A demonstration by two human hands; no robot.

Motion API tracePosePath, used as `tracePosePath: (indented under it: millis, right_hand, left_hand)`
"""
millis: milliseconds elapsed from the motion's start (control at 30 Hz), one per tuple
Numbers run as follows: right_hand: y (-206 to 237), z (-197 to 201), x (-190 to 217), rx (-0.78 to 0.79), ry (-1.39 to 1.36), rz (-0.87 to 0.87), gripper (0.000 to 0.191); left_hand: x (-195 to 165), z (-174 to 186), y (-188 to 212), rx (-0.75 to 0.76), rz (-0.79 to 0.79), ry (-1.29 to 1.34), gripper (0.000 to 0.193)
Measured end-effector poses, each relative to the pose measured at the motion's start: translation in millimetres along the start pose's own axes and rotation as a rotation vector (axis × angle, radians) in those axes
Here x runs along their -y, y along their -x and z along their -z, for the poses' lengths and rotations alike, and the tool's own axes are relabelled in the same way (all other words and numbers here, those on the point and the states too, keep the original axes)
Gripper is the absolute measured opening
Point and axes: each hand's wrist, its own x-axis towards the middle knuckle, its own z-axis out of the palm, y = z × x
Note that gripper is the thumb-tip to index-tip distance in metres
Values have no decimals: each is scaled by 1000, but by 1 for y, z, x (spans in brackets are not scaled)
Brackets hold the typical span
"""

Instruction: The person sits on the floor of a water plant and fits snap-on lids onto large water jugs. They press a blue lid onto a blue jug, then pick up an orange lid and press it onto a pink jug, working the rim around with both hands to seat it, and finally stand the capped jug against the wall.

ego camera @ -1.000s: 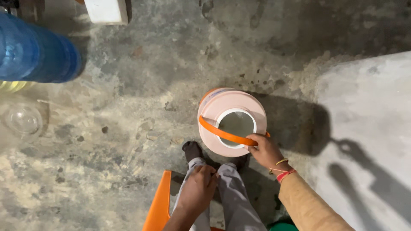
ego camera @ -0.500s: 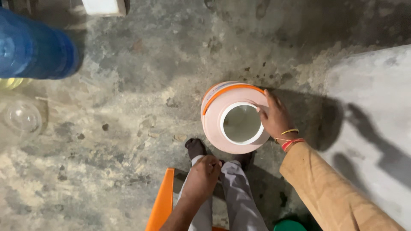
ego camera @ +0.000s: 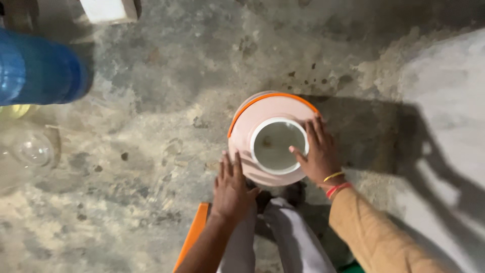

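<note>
A round pinkish container with an orange handle and a white-rimmed open mouth stands on the concrete floor in front of my feet. My right hand lies flat on its top at the right, thumb at the mouth's rim. My left hand presses against its lower left side with fingers spread. Bangles and a tan sleeve show on my right arm.
A large blue water jug lies at the upper left, with a clear glass jar below it. A white block sits at the top edge. An orange edge shows by my legs. Paler concrete spreads at right.
The orange handle has swung from across the mouth to the far rim. My right hand moved onto the container's top and my left hand came up from my knee to its side.
</note>
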Motion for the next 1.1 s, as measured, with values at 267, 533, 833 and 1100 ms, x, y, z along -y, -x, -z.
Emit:
tracePosePath:
  millis: [267, 533, 833, 1100]
  right_hand:
    - [32, -53, -43, -127, -109, 25, 60]
    - [31, -73, -43, -324, -151, 59, 48]
    - [40, -91, -45, -359, -194, 65, 48]
    - [43, -72, -18, -441, -66, 86, 41]
  left_hand:
    - [20, -95, -50, -92, 94, -100, 147]
    - [68, -130, -77, -90, -110, 106, 154]
    - [98, -146, -88, -368, -539, 211, 160]
    - [102, -130, -55, -451, -436, 102, 149]
